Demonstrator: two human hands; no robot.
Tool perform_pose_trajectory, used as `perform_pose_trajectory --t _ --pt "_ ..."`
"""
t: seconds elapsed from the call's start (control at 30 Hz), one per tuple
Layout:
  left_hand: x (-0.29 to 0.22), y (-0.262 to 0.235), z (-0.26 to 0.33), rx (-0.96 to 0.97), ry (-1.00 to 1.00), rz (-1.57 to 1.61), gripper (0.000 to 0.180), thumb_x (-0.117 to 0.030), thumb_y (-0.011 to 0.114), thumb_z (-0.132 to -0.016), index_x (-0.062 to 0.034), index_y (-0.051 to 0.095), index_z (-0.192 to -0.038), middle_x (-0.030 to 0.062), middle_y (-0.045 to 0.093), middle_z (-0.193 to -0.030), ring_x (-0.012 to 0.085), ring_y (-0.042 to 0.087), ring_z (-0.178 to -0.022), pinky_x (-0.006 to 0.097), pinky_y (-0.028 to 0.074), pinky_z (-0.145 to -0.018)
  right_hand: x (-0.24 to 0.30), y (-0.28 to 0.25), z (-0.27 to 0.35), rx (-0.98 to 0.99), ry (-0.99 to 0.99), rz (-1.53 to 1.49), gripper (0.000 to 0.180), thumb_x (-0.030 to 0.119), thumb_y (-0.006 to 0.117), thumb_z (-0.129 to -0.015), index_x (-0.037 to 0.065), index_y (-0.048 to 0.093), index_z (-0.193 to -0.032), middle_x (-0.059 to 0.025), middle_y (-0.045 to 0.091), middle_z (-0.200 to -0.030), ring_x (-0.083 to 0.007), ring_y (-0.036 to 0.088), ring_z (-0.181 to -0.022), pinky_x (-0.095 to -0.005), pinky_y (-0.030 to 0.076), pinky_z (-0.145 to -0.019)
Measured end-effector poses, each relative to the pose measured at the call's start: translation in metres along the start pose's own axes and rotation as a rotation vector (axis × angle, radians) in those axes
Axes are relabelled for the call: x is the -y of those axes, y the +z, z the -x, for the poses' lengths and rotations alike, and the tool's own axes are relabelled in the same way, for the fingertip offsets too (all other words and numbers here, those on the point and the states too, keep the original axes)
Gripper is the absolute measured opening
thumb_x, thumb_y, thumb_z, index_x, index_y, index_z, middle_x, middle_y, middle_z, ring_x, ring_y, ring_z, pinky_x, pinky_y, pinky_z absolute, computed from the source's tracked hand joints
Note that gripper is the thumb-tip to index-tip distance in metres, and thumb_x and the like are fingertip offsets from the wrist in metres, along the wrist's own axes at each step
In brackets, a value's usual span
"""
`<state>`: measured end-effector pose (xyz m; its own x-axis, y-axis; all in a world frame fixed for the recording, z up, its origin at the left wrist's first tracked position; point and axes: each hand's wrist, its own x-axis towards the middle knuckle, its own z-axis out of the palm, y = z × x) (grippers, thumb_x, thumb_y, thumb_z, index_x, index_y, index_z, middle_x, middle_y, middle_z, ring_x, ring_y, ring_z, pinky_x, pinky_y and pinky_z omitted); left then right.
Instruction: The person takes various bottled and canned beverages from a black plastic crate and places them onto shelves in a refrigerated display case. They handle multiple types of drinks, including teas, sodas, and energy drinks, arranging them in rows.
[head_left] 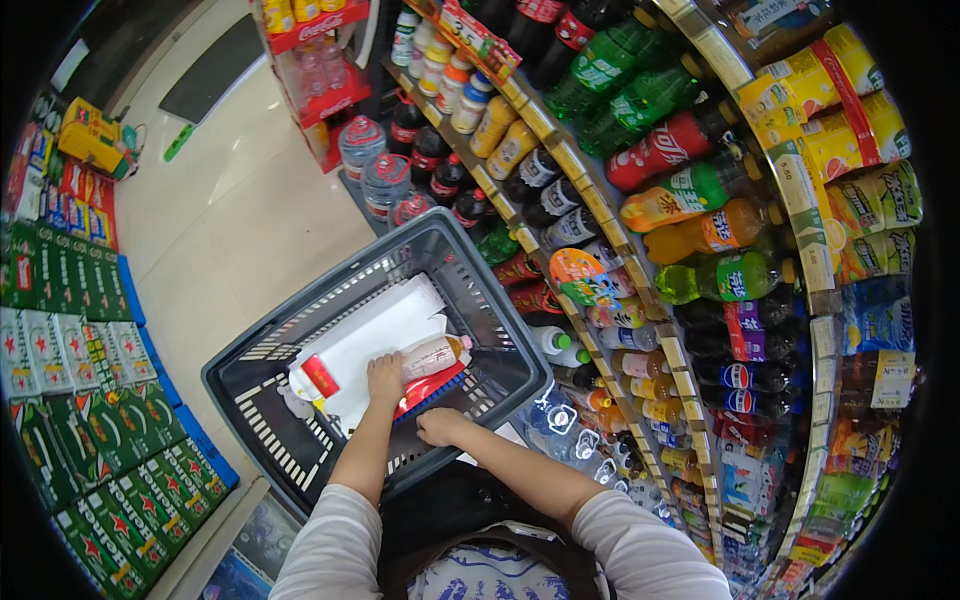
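Observation:
My left hand (385,380) reaches down into a dark grey shopping basket (262,335). Its fingers lie over a white flat package (350,330), and its thumb side meets the base of a bottle of pinkish drink (432,358). That bottle rests on its side, cap toward the right, partly over a red and blue item (430,392) whose kind I cannot tell. A small red-and-white pack (321,376) sits left of the hand. Curled at the basket's near rim is my right hand (440,428), its fingertips hidden from view.
Shelves of drink bottles (690,205) rise close on the right. Large water bottles (362,150) stand on the floor beyond the basket, beside a red display rack (318,80). Stacked green drink cartons (120,520) line the left. Pale tiled floor (215,210) runs between.

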<state>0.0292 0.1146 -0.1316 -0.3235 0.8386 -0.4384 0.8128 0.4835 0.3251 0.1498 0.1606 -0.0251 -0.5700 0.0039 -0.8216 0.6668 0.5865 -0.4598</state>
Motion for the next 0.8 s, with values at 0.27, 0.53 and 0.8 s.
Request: perform_pose_trajectory --t 0.27,0.53,0.8 --pt "-0.011 0.001 0.014 0.188 -0.171 0.221 0.062 -0.026 0.08 -0.044 -0.005 0.052 -0.096 0.014 0.059 -0.092 0.029 0.057 -0.088 0.038 0.046 -0.076 0.011 -0.01 0.03 -0.11 -0.071 0.08 0.026 0.026 0.044 -0.08 0.007 0.06 -0.09 -0.0128 0.061 -0.09 -0.0282 0.057 -0.087 -0.0436 0.039 -0.085" --pt "-0.006 -0.056 0.073 -0.055 -0.291 0.593 0.057 -0.027 0.073 -0.047 0.0006 0.052 -0.093 0.0199 0.061 -0.082 0.032 0.06 -0.077 0.036 0.048 -0.069 -0.012 0.018 0.096 -0.562 -0.377 0.377 0.035 0.033 0.062 -0.068 0.009 0.057 -0.093 -0.0092 0.059 -0.091 -0.0246 0.056 -0.09 -0.0369 0.039 -0.081" --pt "-0.081 -0.109 0.208 -0.672 -0.367 1.145 0.05 -0.013 0.063 -0.055 0.0014 0.049 -0.101 0.0089 0.058 -0.087 0.019 0.057 -0.079 0.03 0.045 -0.074 -0.016 0.024 0.072 -0.738 -0.396 0.487 0.013 0.012 0.051 -0.072 0.011 0.06 -0.081 -0.0073 0.063 -0.078 -0.0216 0.061 -0.075 -0.0353 0.046 -0.067"
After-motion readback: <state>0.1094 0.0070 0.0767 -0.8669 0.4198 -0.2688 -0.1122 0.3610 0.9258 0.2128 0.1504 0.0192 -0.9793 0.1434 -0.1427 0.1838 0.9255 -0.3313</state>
